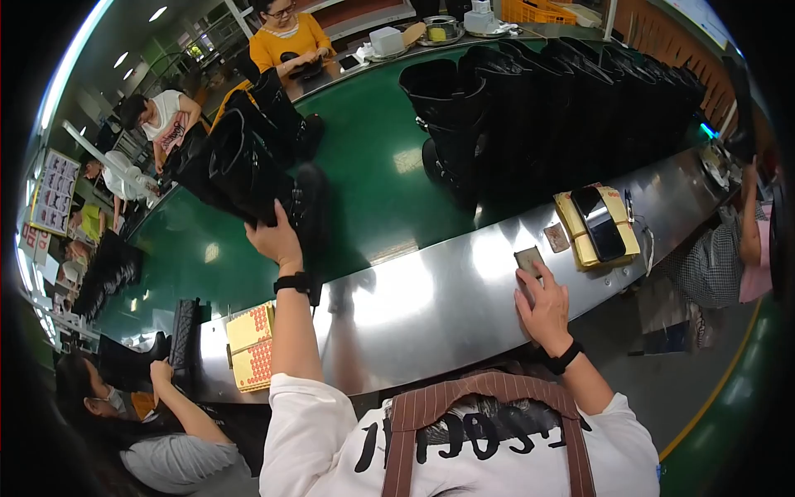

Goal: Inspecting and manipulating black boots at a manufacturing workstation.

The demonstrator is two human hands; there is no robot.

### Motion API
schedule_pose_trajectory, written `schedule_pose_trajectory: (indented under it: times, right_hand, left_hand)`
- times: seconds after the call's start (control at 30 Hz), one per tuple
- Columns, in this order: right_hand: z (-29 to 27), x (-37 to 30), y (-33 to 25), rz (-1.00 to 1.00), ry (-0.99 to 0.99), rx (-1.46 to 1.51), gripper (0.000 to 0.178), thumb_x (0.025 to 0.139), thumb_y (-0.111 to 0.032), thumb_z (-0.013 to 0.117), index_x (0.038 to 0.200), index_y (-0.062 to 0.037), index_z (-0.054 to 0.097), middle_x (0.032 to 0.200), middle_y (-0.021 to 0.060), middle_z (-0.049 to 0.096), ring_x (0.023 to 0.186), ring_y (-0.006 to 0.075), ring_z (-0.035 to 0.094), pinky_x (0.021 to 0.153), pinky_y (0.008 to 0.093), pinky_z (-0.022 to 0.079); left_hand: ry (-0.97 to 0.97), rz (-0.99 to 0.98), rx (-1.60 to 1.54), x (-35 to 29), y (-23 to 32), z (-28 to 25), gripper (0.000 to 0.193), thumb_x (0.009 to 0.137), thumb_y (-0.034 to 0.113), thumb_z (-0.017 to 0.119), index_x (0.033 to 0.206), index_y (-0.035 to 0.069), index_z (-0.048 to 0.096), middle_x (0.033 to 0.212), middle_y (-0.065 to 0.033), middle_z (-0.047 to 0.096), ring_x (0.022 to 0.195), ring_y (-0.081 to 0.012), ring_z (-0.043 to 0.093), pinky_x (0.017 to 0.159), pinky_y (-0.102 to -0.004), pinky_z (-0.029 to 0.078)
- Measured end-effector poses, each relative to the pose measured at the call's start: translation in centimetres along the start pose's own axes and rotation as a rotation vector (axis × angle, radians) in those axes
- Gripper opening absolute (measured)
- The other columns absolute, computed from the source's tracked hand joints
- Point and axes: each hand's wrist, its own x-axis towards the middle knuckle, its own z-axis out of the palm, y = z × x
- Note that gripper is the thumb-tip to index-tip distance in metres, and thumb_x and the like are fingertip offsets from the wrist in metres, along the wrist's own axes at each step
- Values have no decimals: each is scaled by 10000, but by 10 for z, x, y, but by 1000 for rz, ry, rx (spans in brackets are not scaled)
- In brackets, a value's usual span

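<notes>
My left hand [280,244] is closed on a tall black boot [240,170], gripping it low on the shaft above the green belt. The boot's toe end is blurred, and my palm side is partly hidden. On the metal ledge, my right hand [544,308] has its fingers apart, and its fingertips rest on a small grey-brown block [527,258]. The thumb lies off the block. Beside it sits a flat reddish-brown piece [556,238]. Further right, a black phone [599,222] lies on a stack of yellow cards [568,217].
Several black boots [563,108] stand along the right of the green belt [356,149]. A bundle of yellow cards with red dots [250,348] lies on the metal ledge [389,331] at left. A co-worker [178,422] handles a boot at lower left; others work across the belt.
</notes>
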Motion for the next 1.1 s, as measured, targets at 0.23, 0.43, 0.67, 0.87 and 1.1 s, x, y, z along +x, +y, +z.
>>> schedule_pose_trajectory:
  times: [0.23,0.43,0.67,0.87,1.1]
  right_hand:
    - [-40,82,-8,-200,120,132,362,761,-282,788,1056,-85,714,1241,187,617,1115,371,591,934,440,476]
    - [-51,218,-17,-67,-12,87,786,641,-585,845,1290,-212,604,1480,343,341,1375,494,348,1105,506,372]
    - [8,258,-78,-78,181,-13,670,760,-585,720,1138,-36,650,1181,266,553,1088,439,591,895,502,518]
    - [-12,222,-141,-350,395,-67,406,849,-448,680,801,-49,730,749,170,659,678,354,670,638,433,533]
    - [-70,85,-160,-595,100,149,426,777,-503,757,920,-102,760,738,127,657,619,278,639,628,347,474]
  left_hand:
    - [-243,-6,151,-5,-50,-11,554,871,464,684,1152,-14,693,1335,-319,483,1204,-455,485,1032,-464,420]
    - [-420,-90,378,-37,-28,-42,558,866,430,688,1311,100,622,1460,-379,347,1359,-504,358,1126,-518,323]
    - [-374,-71,-150,-69,38,-94,450,847,218,738,1249,52,622,1436,-270,432,1311,-399,456,1089,-482,361]
    - [-767,76,-532,-107,130,-106,947,716,276,882,1476,50,364,1511,-247,353,1406,-378,367,1134,-466,322]
    - [-716,-107,-703,-150,146,-121,1001,632,122,910,1437,-12,331,1392,-212,466,1266,-341,483,1046,-427,405]
